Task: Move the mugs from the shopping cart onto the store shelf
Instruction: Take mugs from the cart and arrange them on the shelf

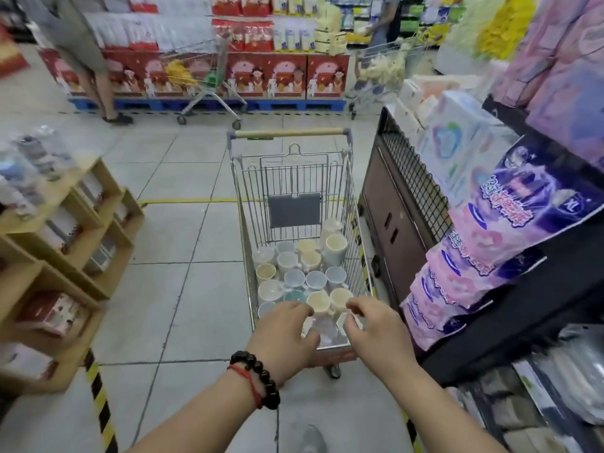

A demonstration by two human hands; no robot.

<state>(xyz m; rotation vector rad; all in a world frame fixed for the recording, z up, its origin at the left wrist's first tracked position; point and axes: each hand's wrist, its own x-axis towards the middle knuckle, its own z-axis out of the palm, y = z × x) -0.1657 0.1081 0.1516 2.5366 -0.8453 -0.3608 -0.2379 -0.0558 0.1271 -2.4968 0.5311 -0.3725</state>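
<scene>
Left hand point(287, 331) and right hand point(376, 328), lower centre of the frame, reach forward over the near end of the shopping cart point(356, 223), palms down, fingers loosely curled and apart; neither visibly grips anything, though whether fingertips touch a mug cannot be told. The left wrist bears a dark bead bracelet point(261, 380) and a red cord. The mugs point(304, 273), pale cream, grey and teal with round open mouths, stand upright and close together in the wire basket just beyond the fingertips. Wooden shelf point(75, 230) at left; packaged goods point(474, 256) at right.
</scene>
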